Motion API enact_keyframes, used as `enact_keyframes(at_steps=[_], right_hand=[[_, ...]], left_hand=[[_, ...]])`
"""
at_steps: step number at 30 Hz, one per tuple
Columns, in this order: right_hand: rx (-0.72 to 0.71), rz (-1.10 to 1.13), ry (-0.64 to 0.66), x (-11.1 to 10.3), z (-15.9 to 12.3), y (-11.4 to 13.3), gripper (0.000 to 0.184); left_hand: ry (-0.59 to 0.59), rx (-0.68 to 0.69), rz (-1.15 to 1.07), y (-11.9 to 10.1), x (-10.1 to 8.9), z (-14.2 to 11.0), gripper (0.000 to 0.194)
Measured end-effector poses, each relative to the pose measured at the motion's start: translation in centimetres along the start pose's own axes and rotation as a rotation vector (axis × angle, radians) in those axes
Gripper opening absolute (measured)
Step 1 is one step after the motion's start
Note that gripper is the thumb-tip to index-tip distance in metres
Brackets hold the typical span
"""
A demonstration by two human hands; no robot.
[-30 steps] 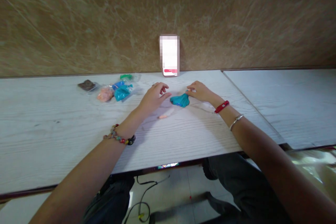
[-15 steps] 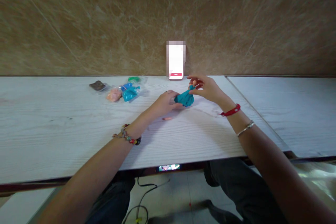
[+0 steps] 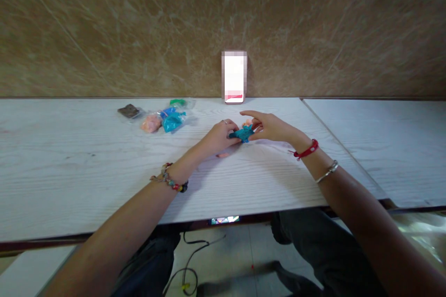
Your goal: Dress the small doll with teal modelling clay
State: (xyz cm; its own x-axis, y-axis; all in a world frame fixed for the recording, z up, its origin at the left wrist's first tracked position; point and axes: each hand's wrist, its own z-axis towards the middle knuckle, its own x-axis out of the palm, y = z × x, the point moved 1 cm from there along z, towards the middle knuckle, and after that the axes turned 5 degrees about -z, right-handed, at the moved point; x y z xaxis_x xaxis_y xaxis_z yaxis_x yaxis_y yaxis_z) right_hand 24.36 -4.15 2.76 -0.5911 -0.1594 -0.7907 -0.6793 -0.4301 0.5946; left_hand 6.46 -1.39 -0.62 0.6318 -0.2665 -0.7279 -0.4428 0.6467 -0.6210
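Observation:
A teal modelling-clay figure [image 3: 244,134] is held just above the table between my two hands. My left hand [image 3: 223,137] closes around its left end, thumb below and fingers above. At its right side my right hand [image 3: 270,126] pinches it with the thumb and some fingers, while the index finger sticks out over it. Peach clay [image 3: 248,123] shows at the figure's top, partly hidden by my right fingers. On the table below my left hand lies a small peach clay piece [image 3: 222,155].
To the left lie bags of peach clay [image 3: 151,123], teal clay [image 3: 173,122], blue clay [image 3: 167,112] and green clay [image 3: 177,102], plus a dark brown packet [image 3: 129,111]. A phone [image 3: 233,79] leans against the marbled wall [image 3: 139,28]. The white table [image 3: 69,171] ends near my lap.
The teal figure has turned and now looks flatter, with small points along its edge. My right hand has come lower and slightly left, its index finger stretched out. My left hand stays about where it was.

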Motion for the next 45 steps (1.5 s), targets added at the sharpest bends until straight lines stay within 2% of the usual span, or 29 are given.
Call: enact_keyframes(at_steps=[9, 13, 18, 23, 28, 35, 45], right_hand=[[0.094, -0.155, 0.010, 1.0, 0.4, -0.8, 0.044], [0.066, -0.177, 0.010, 0.9, 0.5, -0.7, 0.035], [0.087, -0.106, -0.020, 0.5, 0.5, -0.7, 0.047], [0.089, 0.059, -0.068, 0.2, 0.5, -1.2, 0.057], [0.069, 0.144, -0.054, -0.1, 0.5, -1.4, 0.055], [0.062, 0.153, -0.070, -0.2, 0.4, -1.0, 0.055], [0.038, 0.247, -0.104, -0.1, 0.7, -1.9, 0.053]], left_hand=[[-0.015, -0.070, 0.030, -0.2, 0.2, 0.2, 0.016], [-0.005, -0.098, 0.050, -0.1, 0.2, 0.4, 0.013], [-0.016, -0.093, 0.070, -0.3, 0.1, 0.4, 0.021], [-0.007, -0.034, 0.064, -0.5, -0.1, 0.3, 0.013], [0.001, -0.034, 0.057, -0.4, 0.0, 0.3, 0.014], [-0.008, -0.045, 0.044, -0.5, 0.0, 0.3, 0.026], [-0.024, -0.043, 0.043, -0.3, -0.1, 0.4, 0.015]])
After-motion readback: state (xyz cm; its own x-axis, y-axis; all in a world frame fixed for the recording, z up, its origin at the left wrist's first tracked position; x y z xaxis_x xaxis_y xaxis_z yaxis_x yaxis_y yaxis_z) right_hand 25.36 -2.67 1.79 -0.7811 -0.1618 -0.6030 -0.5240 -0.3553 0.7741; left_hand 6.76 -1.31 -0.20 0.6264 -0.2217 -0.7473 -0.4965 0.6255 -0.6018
